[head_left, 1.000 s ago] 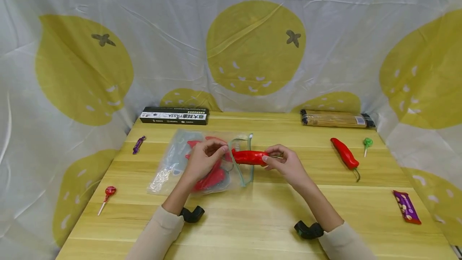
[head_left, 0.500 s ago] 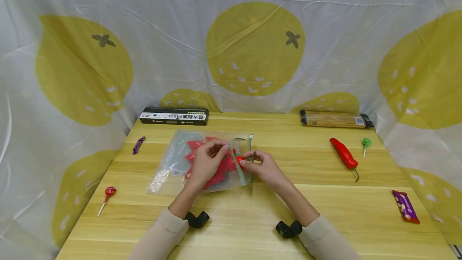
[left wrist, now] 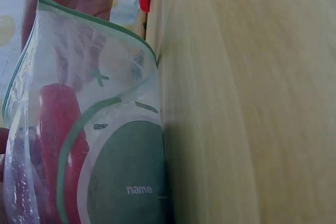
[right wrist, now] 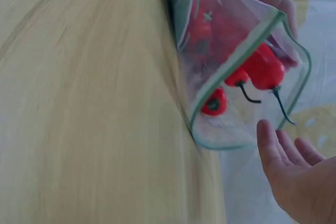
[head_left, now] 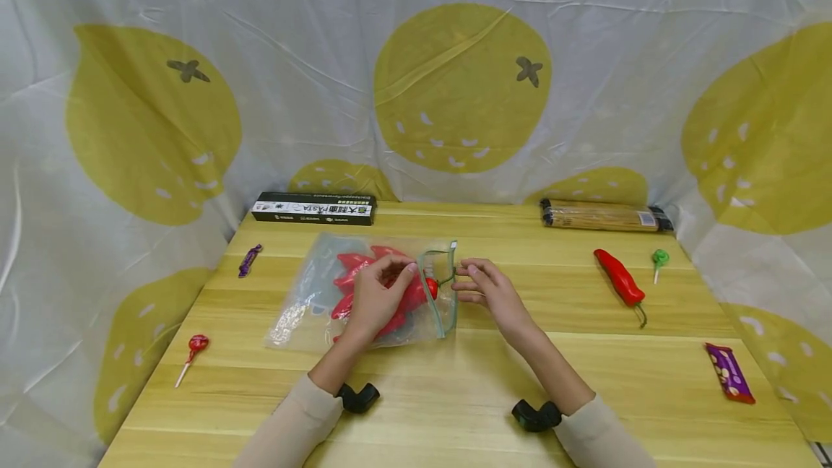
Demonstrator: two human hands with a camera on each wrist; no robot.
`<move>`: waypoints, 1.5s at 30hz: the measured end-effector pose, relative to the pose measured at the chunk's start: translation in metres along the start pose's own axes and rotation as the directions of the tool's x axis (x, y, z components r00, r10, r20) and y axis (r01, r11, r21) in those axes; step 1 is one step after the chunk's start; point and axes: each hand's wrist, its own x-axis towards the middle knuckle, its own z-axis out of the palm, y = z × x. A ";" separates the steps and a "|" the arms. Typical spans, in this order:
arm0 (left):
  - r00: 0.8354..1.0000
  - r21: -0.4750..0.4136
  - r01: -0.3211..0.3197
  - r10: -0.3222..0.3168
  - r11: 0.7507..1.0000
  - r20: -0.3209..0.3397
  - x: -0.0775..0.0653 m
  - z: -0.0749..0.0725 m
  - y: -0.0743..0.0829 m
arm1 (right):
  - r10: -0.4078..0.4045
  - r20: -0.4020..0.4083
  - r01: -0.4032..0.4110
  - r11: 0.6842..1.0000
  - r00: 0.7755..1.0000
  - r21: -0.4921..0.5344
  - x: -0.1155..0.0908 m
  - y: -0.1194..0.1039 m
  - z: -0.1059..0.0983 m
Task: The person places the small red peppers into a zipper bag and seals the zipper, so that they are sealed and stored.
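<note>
A clear zip bag [head_left: 295, 313] with a green-edged mouth lies on the table with several red peppers [head_left: 343, 305] inside. Near that mouth, my left hand [head_left: 377, 300] pinches the bag's upper layer between thumb and fingers, and the mouth gapes to the right. One red pepper [right wrist: 264, 69] sits just inside the opening, its dark stem pointing outward. My right hand [head_left: 495, 300] is beside the mouth with fingers extended, holding nothing; the right wrist view shows its fingertips [right wrist: 265, 129] apart from the stem. Part of the peppers is hidden under the left hand.
Another red pepper [head_left: 620, 279] lies to the right, with a green lollipop [head_left: 660, 258] and a purple snack packet [head_left: 730, 373]. Leftward are a red lollipop [head_left: 197, 345] and a purple candy [head_left: 250, 261]. A pasta box [head_left: 313, 209] and a wrapped brown bundle [head_left: 598, 215] stand at the back.
The right hand moved left, pushing a red pepper into the bag, then let it go and drew back slightly with its fingers spread. The left hand stayed at the mouth, shifting slightly right.
</note>
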 end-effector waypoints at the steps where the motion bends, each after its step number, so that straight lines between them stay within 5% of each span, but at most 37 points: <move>1: 1.000 -0.004 0.002 -0.002 1.000 0.000 0.000 0.000 -0.001 | -0.022 0.009 0.022 1.000 1.000 0.003 -0.002 -0.002 -0.004; 11: 1.000 -0.035 0.010 -0.010 0.999 -0.006 0.009 0.002 -0.032 | -0.121 0.187 0.126 0.992 0.975 -0.019 -0.010 -0.009 -0.017; 23: 1.000 -0.046 0.019 -0.019 0.999 -0.005 0.009 -0.001 -0.024 | -0.122 0.284 0.143 0.988 0.951 -0.055 -0.019 -0.011 0.023; 29: 0.999 -0.047 0.034 -0.034 0.998 0.005 0.007 -0.003 -0.009 | -0.110 0.292 0.132 0.990 0.950 -0.056 -0.017 -0.010 0.026; 34: 0.999 -0.043 0.047 -0.046 0.998 0.029 0.003 -0.006 0.009 | -0.110 0.214 0.127 0.990 0.971 -0.065 -0.016 -0.007 0.008; 39: 0.997 -0.069 0.068 -0.066 0.995 0.031 0.003 -0.007 0.009 | -0.110 0.015 0.111 0.980 0.994 -0.165 -0.029 -0.007 -0.032; 42: 0.997 -0.076 0.074 -0.072 0.994 0.028 0.004 -0.007 0.008 | -0.115 -0.110 0.077 0.951 0.987 -0.300 -0.043 -0.008 -0.065; 45: 0.997 -0.087 0.080 -0.078 0.993 0.026 0.005 -0.009 0.007 | -0.134 -0.224 0.016 0.887 0.965 -0.461 -0.057 -0.010 -0.100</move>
